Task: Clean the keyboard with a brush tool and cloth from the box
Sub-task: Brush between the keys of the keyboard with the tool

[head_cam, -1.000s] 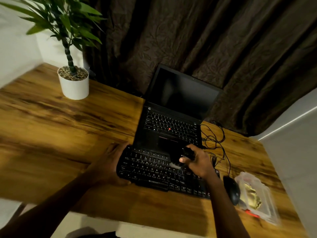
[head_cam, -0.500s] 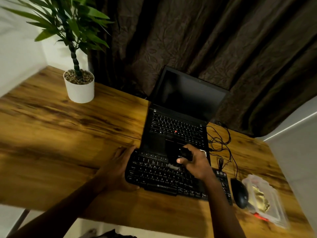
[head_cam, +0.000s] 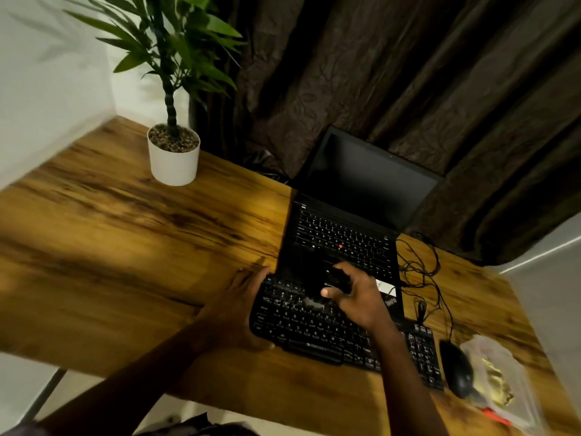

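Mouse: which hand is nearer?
Right. The right hand grips a brush over the middle of the keyboard, left of the mouse. The left hand rests at the keyboard's left end, farther away.

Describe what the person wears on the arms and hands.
The left hand and right hand are bare, with no gloves and no ring, watch or band that shows. Both forearms are uncovered too, with no sleeve as far as the picture's lower edge. The dim light and blur could hide something small.
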The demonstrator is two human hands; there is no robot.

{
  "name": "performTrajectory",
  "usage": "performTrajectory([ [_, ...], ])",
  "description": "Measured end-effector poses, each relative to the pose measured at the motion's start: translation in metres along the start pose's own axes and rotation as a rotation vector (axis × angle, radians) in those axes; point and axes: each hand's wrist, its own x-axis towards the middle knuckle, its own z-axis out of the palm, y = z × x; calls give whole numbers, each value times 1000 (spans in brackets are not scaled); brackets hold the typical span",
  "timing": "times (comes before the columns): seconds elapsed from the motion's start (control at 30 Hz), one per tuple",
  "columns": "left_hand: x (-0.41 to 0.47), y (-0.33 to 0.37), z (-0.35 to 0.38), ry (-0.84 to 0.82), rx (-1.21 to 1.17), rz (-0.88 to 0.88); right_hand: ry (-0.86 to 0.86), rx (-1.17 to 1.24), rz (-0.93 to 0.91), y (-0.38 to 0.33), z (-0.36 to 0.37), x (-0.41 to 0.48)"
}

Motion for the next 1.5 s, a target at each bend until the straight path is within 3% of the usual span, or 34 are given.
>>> performTrajectory([
  [0.4, -1, 2, -1, 1, -26, 1, -8, 8, -113, -32, 43, 10],
  [0.63, -2, 4, -4, -23, -51, -14, 22, -8, -30, -10, 21, 9],
  [1.0, 1, 1, 1, -85, -16, -69, 33, 91, -80, -43, 55, 9],
  [1.23, 2, -2, 3, -90, -39, -58, 12, -26, -55, -32, 34, 6],
  [1.5, -1, 1, -2, -63, -58, -49, -9, 102, -64, -50, 65, 9],
])
